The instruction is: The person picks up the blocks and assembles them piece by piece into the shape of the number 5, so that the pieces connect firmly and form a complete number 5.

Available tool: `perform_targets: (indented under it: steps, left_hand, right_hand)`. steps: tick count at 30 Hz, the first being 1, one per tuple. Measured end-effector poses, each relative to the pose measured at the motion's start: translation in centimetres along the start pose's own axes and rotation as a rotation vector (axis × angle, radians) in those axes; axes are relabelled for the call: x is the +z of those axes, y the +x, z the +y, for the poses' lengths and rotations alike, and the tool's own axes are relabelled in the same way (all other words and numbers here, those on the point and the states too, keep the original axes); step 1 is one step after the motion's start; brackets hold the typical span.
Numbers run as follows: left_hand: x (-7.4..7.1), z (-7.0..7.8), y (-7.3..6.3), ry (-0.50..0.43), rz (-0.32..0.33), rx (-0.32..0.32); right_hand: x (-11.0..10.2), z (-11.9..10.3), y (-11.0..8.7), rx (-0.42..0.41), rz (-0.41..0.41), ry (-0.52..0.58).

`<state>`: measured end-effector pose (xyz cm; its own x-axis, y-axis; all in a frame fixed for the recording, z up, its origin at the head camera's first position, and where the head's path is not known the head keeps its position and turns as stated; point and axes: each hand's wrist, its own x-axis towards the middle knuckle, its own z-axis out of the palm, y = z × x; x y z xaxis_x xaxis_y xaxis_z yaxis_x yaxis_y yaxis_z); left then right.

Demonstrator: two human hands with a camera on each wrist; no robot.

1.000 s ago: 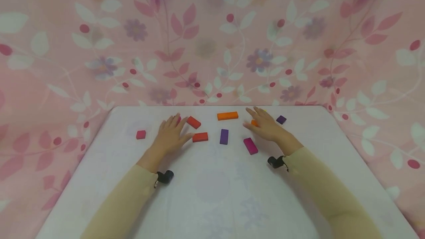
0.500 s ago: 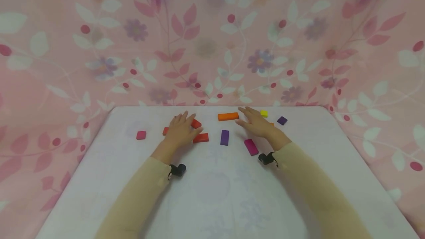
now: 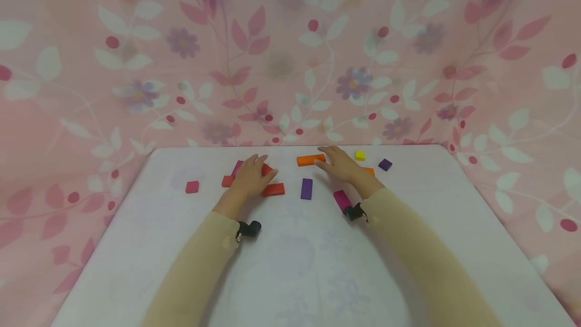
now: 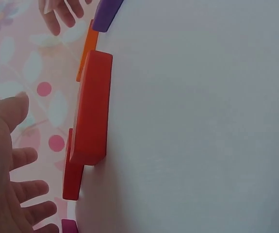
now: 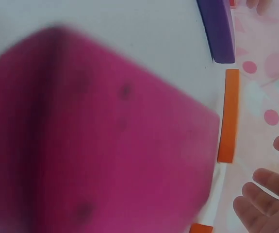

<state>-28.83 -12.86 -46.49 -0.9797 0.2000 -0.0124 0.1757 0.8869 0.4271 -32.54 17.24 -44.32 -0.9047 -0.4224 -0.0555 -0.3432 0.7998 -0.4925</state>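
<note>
My left hand [image 3: 245, 180] hovers over the red blocks on the left, fingers extended and gripping nothing. A red block [image 3: 275, 189] lies by its thumb; a second red block [image 3: 267, 169] is partly hidden behind the hand. In the left wrist view, that hand [image 4: 6, 179] is apart from the near red block [image 4: 91, 109]. My right hand [image 3: 341, 166], fingers loosely extended, is beside the right end of a long orange block [image 3: 307, 160]. The right wrist view shows its fingers [image 5: 263, 199] apart from this orange block [image 5: 230, 116].
A purple block [image 3: 306, 188] lies between the hands. A magenta block [image 3: 341, 199] sits under the right wrist camera. Around them are a pink cube [image 3: 192, 186], small red block [image 3: 227, 181], yellow cube [image 3: 360, 155], dark purple block [image 3: 385, 165] and half-covered orange block [image 3: 369, 171].
The left hand has shifted right over the red blocks, uncovering a small red block and a magenta one. The right hand has moved left to the long orange block, exposing the yellow cube.
</note>
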Motion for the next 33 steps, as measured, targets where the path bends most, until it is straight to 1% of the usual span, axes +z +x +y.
perform_targets:
  steps: [6, 10, 12, 16, 20, 23, 28, 33]
  left_hand:
    - [-0.1, -0.1, 0.3, -0.105, 0.018, -0.025]
    - [-0.2, -0.2, 0.4, -0.124, 0.029, -0.050]
    - [-0.4, -0.2, 0.4, -0.115, 0.041, -0.069]
    - [-0.7, -0.1, 0.3, -0.075, 0.063, -0.115]
    - [-1.0, 0.3, 0.2, -0.044, 0.075, -0.144]
    - [-1.1, 0.5, 0.3, -0.037, 0.075, -0.162]
    - [-1.2, 0.5, 0.4, -0.021, 0.045, -0.203]
    - [-1.0, 0.4, 0.3, -0.035, 0.022, -0.225]
  right_hand:
    - [0.2, 0.0, 1.1, 0.009, 0.024, 0.022]
    - [0.3, 0.0, 1.6, 0.046, 0.033, 0.027]
    - [0.3, -0.1, 1.8, 0.067, 0.041, 0.028]
    - [0.2, -0.2, 2.1, 0.135, 0.048, 0.048]
    - [0.1, -0.3, 2.5, 0.189, 0.044, 0.039]
    - [-0.2, -0.5, 2.8, 0.197, 0.055, 0.028]
    - [-0.6, -1.0, 3.4, 0.194, 0.051, 0.017]
    - [-0.1, -1.1, 3.8, 0.215, 0.036, 0.035]
